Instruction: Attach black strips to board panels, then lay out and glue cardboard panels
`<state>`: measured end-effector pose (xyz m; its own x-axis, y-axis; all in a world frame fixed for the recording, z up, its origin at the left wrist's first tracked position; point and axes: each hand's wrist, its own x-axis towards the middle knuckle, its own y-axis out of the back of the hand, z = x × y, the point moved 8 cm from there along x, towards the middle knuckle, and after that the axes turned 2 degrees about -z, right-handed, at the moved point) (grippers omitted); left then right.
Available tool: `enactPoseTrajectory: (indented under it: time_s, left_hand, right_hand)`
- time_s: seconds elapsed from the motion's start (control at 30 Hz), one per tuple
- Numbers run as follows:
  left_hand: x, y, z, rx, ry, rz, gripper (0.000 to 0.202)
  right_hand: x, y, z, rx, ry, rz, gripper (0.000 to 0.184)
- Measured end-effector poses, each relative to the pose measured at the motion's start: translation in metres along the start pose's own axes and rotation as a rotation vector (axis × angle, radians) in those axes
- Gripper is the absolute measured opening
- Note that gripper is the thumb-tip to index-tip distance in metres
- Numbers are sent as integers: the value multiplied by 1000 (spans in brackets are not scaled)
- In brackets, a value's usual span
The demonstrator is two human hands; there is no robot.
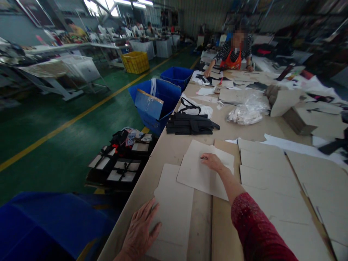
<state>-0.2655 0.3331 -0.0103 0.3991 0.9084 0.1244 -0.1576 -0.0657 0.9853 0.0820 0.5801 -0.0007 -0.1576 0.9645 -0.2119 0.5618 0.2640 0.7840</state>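
At the lower left of the frame we see a blue bin (40, 224), and farther up, on the green floor, a yellow crate (135, 61). Moving right, a low stack of black and white pieces (116, 166) sits on the floor against the long table (168, 148), with two more blue tubs (163, 96) behind it. At the bottom edge, left of centre, the left hand (141, 232) lies palm down with its fingers open and spread, pressing flat on the left border of the near sheet (175, 206). This sheet is a pale grey, matte piece of card, roughly rectangular with a notched upper corner, lying flat at the table's near edge. Just above it, a second sheet (195, 177) of the same pale card lies at a slant, overlapping the near sheet's upper right corner. The right hand (213, 162), reaching out of a dark red sleeve (255, 232), rests on this sheet's upper part with its fingers bent, tips down on the card; a small dark speck shows at the fingertips, and we cannot tell whether they pinch anything. Beyond, in the middle of the frame, lies a bundle of black straps (190, 125). To the right, more pale card pieces (266, 170) cover the table in rows, a crumpled clear bag (247, 112) lies above them, and a co-worker in an orange apron (233, 56) leans over the far end.
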Motion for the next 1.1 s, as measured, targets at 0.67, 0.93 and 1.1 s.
enactPoseTrajectory:
  time_s: [0.67,0.93,1.1]
  left_hand:
    - [1,3,0,-117,20,136,57]
    - [-64,-3,0,-666,497,114,56]
    - [-96,-2,-7,-958,767,118,54]
  right_hand:
    - [-198,-162,-99,175,-58,377,57]
    - [-229,-176,-89,643,-260,417,62]
    - [-252,-177,-99,769,-360,404,50]
